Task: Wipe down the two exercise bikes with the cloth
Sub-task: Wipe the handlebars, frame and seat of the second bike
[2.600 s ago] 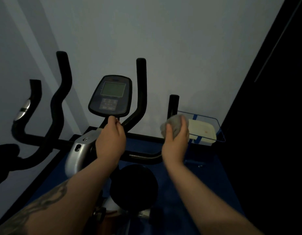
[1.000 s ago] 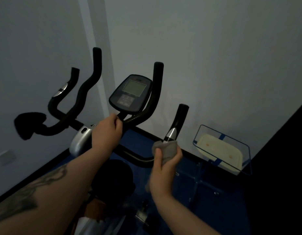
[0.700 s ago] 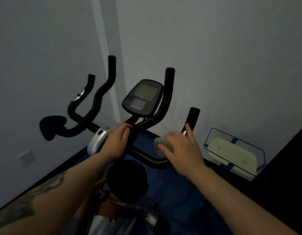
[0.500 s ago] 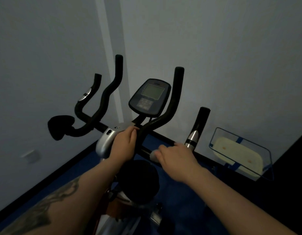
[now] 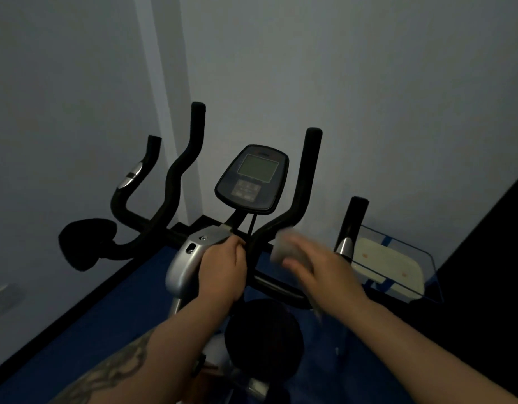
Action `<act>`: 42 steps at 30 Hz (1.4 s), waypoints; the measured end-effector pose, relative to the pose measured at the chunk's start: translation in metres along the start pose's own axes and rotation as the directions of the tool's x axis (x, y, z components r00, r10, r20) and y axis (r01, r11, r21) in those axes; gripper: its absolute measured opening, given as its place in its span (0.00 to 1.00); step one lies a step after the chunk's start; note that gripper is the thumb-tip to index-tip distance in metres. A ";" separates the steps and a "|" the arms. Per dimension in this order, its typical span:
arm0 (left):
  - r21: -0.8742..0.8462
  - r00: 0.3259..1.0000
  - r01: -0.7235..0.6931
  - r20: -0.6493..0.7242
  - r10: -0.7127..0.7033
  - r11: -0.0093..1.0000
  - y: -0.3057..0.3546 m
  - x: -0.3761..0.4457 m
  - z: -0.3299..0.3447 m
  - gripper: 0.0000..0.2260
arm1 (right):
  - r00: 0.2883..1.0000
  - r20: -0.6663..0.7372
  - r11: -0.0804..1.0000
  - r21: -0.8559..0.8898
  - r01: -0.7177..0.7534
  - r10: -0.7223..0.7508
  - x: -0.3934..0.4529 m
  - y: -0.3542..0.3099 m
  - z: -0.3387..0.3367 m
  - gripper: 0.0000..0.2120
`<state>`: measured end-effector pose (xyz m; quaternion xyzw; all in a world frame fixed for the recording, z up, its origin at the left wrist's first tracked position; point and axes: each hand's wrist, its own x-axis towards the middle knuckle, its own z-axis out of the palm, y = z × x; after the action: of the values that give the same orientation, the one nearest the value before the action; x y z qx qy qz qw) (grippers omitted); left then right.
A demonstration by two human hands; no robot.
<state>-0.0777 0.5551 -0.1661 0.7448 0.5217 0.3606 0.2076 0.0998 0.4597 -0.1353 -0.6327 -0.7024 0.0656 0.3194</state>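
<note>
The cloth (image 5: 287,245) is a small grey rag, soft and light by the look of it; it should bunch and fold to any curve, so it is best kept balled in the palm with the fingers spread over it to press it flat onto a tube. It sits under the right hand (image 5: 319,269), against the lower bend of the bike's right handlebar (image 5: 303,196), just right of the middle post. The right hand is blurred, palm down, fingers closed over the rag, forearm reaching in from the lower right.

The bike (image 5: 190,258) looks heavy and stiff and should not shift under a wipe. Its black grips look like foam or rubber and will likely drag on the rag, while the silver housing and the console (image 5: 253,177) look smooth and hard; the screen probably wants lighter pressure.

The left hand (image 5: 223,272) is closed around the handlebar stem just below the console, beside the silver housing, wrist straight, steadying the frame. A clear bin (image 5: 397,269) stands on the blue floor (image 5: 112,310) to the right, near the wall.
</note>
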 end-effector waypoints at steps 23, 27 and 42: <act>-0.213 0.998 0.000 -0.064 -0.014 0.977 -0.004 -0.003 0.002 0.12 | 0.976 -0.085 0.962 -0.206 0.179 -0.200 0.042 -0.027 0.027 0.14; -0.285 0.996 0.032 -0.067 -0.054 0.958 -0.003 -0.007 0.000 0.11 | 0.973 -0.212 0.959 -0.281 0.029 -0.092 0.074 -0.013 0.000 0.13; -0.234 0.991 0.058 -0.103 -0.084 0.970 0.003 -0.011 -0.005 0.07 | 0.965 -0.262 0.994 -0.111 0.000 -0.029 0.047 -0.024 0.022 0.15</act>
<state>-0.0816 0.5435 -0.1645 0.6751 0.5133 0.4523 0.2760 0.0686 0.5058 -0.1233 -0.6474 -0.6609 -0.0599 0.3749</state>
